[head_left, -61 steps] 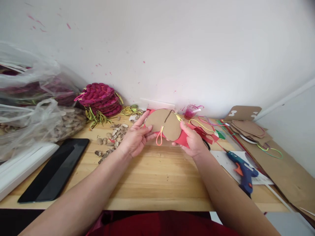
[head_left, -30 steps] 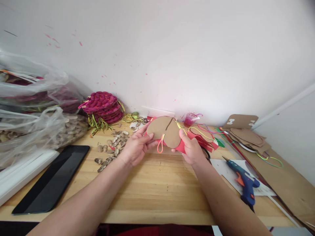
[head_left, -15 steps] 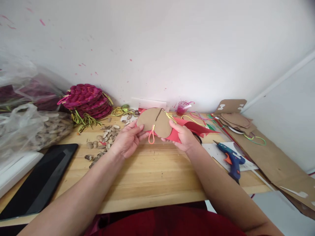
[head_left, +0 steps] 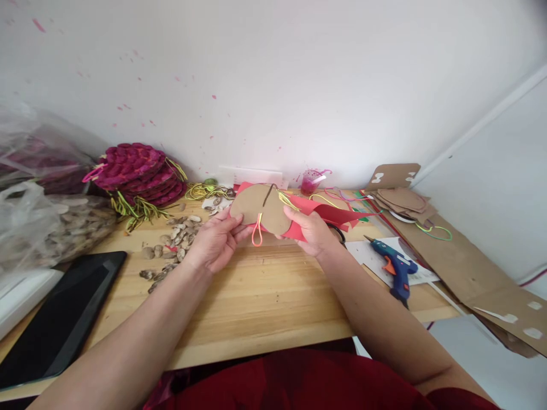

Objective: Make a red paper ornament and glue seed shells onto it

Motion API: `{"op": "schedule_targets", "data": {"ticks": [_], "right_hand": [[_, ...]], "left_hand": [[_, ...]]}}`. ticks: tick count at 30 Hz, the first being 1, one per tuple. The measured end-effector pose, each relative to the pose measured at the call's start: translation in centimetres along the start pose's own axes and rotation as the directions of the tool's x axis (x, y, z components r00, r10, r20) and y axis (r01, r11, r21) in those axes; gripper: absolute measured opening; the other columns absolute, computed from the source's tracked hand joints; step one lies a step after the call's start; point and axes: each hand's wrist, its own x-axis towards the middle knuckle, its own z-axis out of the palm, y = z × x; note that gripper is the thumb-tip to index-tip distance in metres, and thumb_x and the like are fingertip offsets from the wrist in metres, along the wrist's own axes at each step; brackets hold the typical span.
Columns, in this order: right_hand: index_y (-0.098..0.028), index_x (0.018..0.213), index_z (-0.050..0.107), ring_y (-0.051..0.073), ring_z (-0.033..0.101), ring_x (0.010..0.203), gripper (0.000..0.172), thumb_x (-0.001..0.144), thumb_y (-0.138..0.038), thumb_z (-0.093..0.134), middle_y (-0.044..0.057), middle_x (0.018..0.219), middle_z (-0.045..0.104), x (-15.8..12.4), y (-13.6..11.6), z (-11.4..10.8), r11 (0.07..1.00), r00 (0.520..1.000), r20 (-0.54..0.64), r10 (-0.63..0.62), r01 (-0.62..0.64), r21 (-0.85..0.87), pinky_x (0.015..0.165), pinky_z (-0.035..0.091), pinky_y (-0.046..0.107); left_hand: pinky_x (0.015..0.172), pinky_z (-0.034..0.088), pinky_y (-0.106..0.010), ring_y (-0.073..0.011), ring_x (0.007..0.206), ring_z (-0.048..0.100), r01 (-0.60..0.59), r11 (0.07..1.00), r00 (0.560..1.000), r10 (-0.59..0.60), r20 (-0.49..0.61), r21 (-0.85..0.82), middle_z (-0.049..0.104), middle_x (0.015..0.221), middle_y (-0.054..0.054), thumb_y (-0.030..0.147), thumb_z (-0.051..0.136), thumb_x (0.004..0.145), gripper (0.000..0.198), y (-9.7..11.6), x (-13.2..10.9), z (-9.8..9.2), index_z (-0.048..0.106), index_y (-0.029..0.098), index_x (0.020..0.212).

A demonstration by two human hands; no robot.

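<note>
The cardboard disc (head_left: 260,208) is held up between both hands, equally near to each, its wider side running from hand to hand: the left hand (head_left: 211,245) pinches its left edge, the right hand (head_left: 314,233) grips its right edge with the red sheet (head_left: 329,215) behind.

Home craft bench: glue gun (head_left: 395,267), cardboard cutouts (head_left: 401,200), seeds (head_left: 175,239).

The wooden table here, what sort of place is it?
Probably a home craft bench against a white wall: a blue glue gun lies on white paper, cut cardboard shapes are piled at the right, and the left hand and right hand hold a cardboard piece with a cord loop.
</note>
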Motion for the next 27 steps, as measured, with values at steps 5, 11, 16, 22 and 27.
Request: {"op": "schedule_targets", "data": {"ticks": [5, 11, 16, 22, 27], "right_hand": [[-0.021, 0.107, 0.074, 0.024, 0.075, 0.08, 0.042, 0.086, -0.058, 0.075, 0.008, 0.1, 0.08, 0.14, 0.06, 0.1, 0.999, 0.997, -0.07, 0.039, -0.039, 0.002, 0.055, 0.064, 0.035], [-0.02, 0.107, 0.074, 0.025, 0.076, 0.088, 0.047, 0.085, -0.061, 0.074, 0.01, 0.104, 0.08, -0.11, -0.08, 0.26, 0.998, 0.998, -0.063, 0.014, -0.017, -0.053, 0.062, 0.066, 0.035], [-0.022, 0.106, 0.075, 0.022, 0.075, 0.092, 0.036, 0.079, -0.043, 0.086, 0.006, 0.109, 0.079, -0.29, -0.09, 0.0, 0.998, 1.0, -0.006, 0.03, -0.031, -0.063, 0.066, 0.067, 0.03], [-0.02, 0.105, 0.076, 0.023, 0.074, 0.1, 0.03, 0.086, -0.044, 0.08, 0.008, 0.119, 0.077, -0.3, -0.1, -0.17, 0.995, 0.998, -0.021, 0.059, -0.06, -0.078, 0.065, 0.068, 0.031], [-0.021, 0.11, 0.076, 0.023, 0.073, 0.103, 0.033, 0.092, -0.049, 0.073, 0.008, 0.121, 0.077, -0.33, -0.14, -0.06, 0.997, 0.998, -0.014, 0.057, -0.057, -0.055, 0.071, 0.069, 0.032]], "left_hand": [[0.069, 0.067, -0.025, -0.0179, 0.074, 0.079, 0.006, 1.0, 1.0, -0.006, -0.01, -0.014, 0.08, 0.099, -0.008, -0.004, 0.051, 0.093, 0.046, 0.0, 0.24, -0.2, 0.065, 0.017, 0.132], [0.067, 0.067, -0.023, -0.0177, 0.073, 0.079, 0.01, 0.999, 1.0, -0.011, -0.006, -0.037, 0.08, 0.098, -0.008, -0.004, 0.049, 0.094, 0.045, -0.07, 0.38, -0.3, 0.066, 0.015, 0.131], [0.064, 0.066, -0.023, -0.0174, 0.07, 0.078, 0.014, 0.999, 0.999, -0.016, -0.038, -0.047, 0.081, 0.095, -0.007, -0.005, 0.049, 0.094, 0.046, 0.07, 0.18, -0.06, 0.065, 0.015, 0.132], [0.064, 0.066, -0.023, -0.0173, 0.068, 0.078, 0.017, 0.998, 0.998, -0.021, -0.061, -0.056, 0.08, 0.092, -0.007, -0.005, 0.048, 0.094, 0.045, 0.24, 0.08, 0.14, 0.065, 0.015, 0.13], [0.065, 0.066, -0.022, -0.0156, 0.067, 0.077, 0.023, 0.997, 0.996, -0.029, -0.079, -0.068, 0.079, 0.087, -0.006, -0.005, 0.048, 0.094, 0.042, 0.29, 0.06, 0.23, 0.065, 0.015, 0.128]]}}
